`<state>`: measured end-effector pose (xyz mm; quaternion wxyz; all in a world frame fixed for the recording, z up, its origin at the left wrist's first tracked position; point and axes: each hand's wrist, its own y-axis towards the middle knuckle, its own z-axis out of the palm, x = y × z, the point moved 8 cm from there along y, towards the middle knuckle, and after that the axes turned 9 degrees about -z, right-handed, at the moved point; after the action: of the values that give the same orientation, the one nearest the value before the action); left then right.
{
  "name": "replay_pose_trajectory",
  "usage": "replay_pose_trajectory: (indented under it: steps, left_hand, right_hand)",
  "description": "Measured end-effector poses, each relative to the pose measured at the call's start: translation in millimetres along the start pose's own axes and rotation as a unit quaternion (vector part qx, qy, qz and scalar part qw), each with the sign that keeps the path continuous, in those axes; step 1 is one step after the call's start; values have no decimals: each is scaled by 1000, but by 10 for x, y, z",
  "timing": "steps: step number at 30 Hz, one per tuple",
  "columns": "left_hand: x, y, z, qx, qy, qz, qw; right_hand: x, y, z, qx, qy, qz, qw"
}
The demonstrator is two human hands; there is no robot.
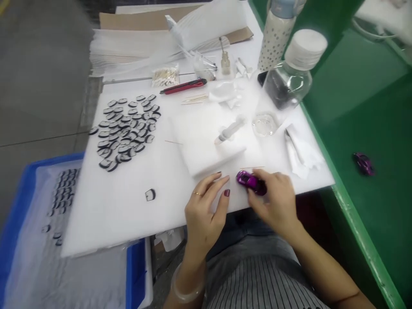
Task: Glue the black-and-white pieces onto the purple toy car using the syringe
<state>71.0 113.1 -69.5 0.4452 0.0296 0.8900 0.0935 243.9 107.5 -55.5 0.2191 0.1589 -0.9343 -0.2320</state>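
Note:
A shiny purple toy car (248, 180) is gripped at its rear end by my right hand (277, 198), low over the front edge of the white table. To its left, my left hand (207, 210) has its fingers apart, with nothing between them. Beyond the hands lies a white foam pad (206, 150) with a syringe (231, 129) resting on it. A thin stick (252, 167) lies just past the car. One small black-and-clear part (149, 195) sits alone left of my left hand, and a spread of several like parts (127, 128) is farther off.
A red cutter knife (183, 86), a bag of cotton swabs (165, 76) and a small glass bottle (225, 63) stand toward the back. At right are a clear jar (288, 81), a glass dish (264, 124) and crumpled tissue (302, 152). Another purple car (363, 164) rests on the green surface. A blue crate (19, 206) is at left.

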Motion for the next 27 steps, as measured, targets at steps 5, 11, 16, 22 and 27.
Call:
replay_pose_trajectory:
  steps: [5,11,16,22,27]
  left_hand:
    - [-53,-26,44,-10,31,37,999]
    - [-83,-27,67,-13,53,45,997]
    - [-98,-34,61,-13,56,58,997]
    - [-114,-41,93,-13,70,70,995]
    - [-151,-43,148,30,105,91,990]
  right_hand:
    - [-1470,-227,-839,-68,-165,273,945]
    - [-2304,-728,-1286,40,-196,418,886]
    - [-2501,-1156,-1491,16,-249,472,846]
    - [-2251,-999,-1554,-91,-254,409,872]
    - [-784,-87,-733,-38,-50,-12,998]
